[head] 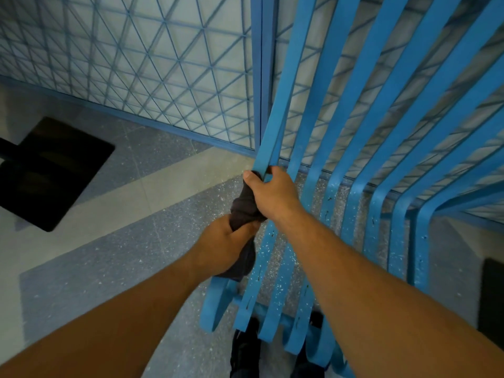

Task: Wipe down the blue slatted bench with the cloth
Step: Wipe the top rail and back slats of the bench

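One cloth [244, 207] gripped, left hand [223, 246], right hand [272, 192], perhaps round bench [421, 255]

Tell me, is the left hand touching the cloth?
Touching. The head view shows the left hand gripping the cloth at its lower part, fingers curled round it.

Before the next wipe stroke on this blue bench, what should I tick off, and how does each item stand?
1. Cloth wrapped round the end slat: ok.
2. Right hand grips the cloth's upper part: ok.
3. Left hand grips its lower part: ok.
4. Bench seat free of specks: not ok, pale specks show.
5. Cloth damp: cannot tell.
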`<move>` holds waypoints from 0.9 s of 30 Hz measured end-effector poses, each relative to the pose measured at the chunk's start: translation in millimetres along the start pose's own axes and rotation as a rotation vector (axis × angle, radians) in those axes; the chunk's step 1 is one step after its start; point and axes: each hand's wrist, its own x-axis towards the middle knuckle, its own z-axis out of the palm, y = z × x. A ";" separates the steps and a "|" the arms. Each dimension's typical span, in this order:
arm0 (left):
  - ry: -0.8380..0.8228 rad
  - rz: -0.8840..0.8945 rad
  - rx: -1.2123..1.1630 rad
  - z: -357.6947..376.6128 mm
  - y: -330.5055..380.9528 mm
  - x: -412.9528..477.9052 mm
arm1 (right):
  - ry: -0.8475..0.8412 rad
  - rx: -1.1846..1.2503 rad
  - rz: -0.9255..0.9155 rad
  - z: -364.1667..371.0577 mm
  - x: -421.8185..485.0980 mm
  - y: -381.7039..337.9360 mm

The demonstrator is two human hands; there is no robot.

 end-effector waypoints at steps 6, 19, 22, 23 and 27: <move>0.325 0.034 0.367 19.6 11.4 -4.9 | -0.006 0.082 0.074 -8.9 -6.4 15.6; 0.254 0.076 0.307 14.0 -5.3 -15.7 | 0.191 0.115 -0.128 -14.1 -56.6 48.8; 0.314 0.240 0.403 19.6 -2.9 -29.1 | 0.110 0.275 -0.126 -9.6 -65.7 49.9; 0.277 0.306 0.421 18.0 -5.0 -33.1 | 0.046 0.335 -0.106 -8.3 -66.6 48.5; -0.002 0.342 0.223 -3.6 -12.0 -34.3 | -0.167 0.450 -0.034 -9.4 -66.9 44.2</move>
